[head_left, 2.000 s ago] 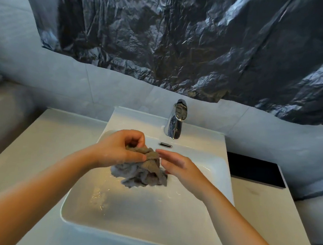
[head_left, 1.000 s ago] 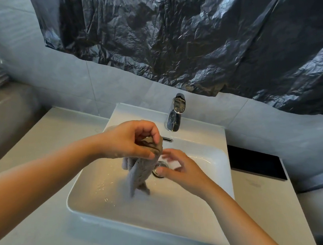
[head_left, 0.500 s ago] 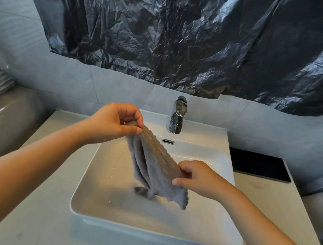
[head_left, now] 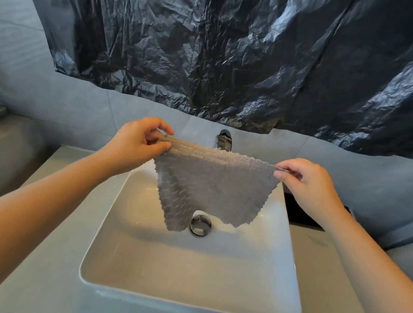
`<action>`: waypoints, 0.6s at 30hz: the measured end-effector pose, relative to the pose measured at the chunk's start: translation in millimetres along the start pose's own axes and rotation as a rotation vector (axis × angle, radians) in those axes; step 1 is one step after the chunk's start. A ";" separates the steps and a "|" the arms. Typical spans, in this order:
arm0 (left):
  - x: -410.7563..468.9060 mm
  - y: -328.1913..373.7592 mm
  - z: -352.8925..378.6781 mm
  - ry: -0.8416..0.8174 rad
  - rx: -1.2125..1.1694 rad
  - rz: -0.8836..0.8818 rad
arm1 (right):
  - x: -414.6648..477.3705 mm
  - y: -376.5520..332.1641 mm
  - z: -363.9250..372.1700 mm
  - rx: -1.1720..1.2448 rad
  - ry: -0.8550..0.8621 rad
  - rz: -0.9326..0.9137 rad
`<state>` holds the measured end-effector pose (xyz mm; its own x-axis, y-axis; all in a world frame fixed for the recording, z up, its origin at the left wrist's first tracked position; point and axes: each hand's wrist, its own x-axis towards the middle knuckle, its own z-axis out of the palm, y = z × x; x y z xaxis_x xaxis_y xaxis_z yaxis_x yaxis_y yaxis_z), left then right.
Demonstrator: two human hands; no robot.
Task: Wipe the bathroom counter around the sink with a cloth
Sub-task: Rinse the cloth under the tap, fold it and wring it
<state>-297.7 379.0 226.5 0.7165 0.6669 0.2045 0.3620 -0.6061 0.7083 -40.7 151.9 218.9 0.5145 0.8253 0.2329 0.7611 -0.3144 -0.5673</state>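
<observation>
A grey textured cloth point(head_left: 212, 189) hangs spread out flat in the air above the white square sink point(head_left: 142, 262). My left hand point(head_left: 137, 143) pinches its upper left corner. My right hand point(head_left: 307, 181) pinches its upper right corner. The cloth's lower edge dangles just above the round metal drain point(head_left: 201, 226). The pale counter point(head_left: 42, 279) runs around the basin on both sides. The cloth hides most of the chrome tap point(head_left: 224, 139) behind it.
A flat black rectangular object point(head_left: 299, 213) lies on the counter right of the sink, near the wall. Crumpled black plastic sheeting point(head_left: 233, 54) covers the wall above the tap. Grey wall tiles point(head_left: 75, 111) back the counter. A grey surface point(head_left: 5, 155) sits at the far left.
The cloth was bunched in both hands over the basin. My left hand lifted it, my right hand took the other corner, and the two pulled apart, opening it flat.
</observation>
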 end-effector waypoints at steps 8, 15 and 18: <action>-62.2 -17.6 34.4 -0.218 0.055 0.016 | -77.4 20.9 17.4 0.054 -0.297 0.133; -142.1 -59.5 87.4 -0.528 0.025 -0.156 | -147.2 47.5 59.1 0.045 -0.630 0.224; -152.9 -71.3 99.5 -0.558 -0.003 -0.205 | -152.4 55.2 69.7 0.014 -0.692 0.258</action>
<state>-373.8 277.1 77.5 0.8374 0.4413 -0.3225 0.5253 -0.4869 0.6979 -104.6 41.4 97.0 0.3061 0.8342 -0.4587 0.6420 -0.5367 -0.5476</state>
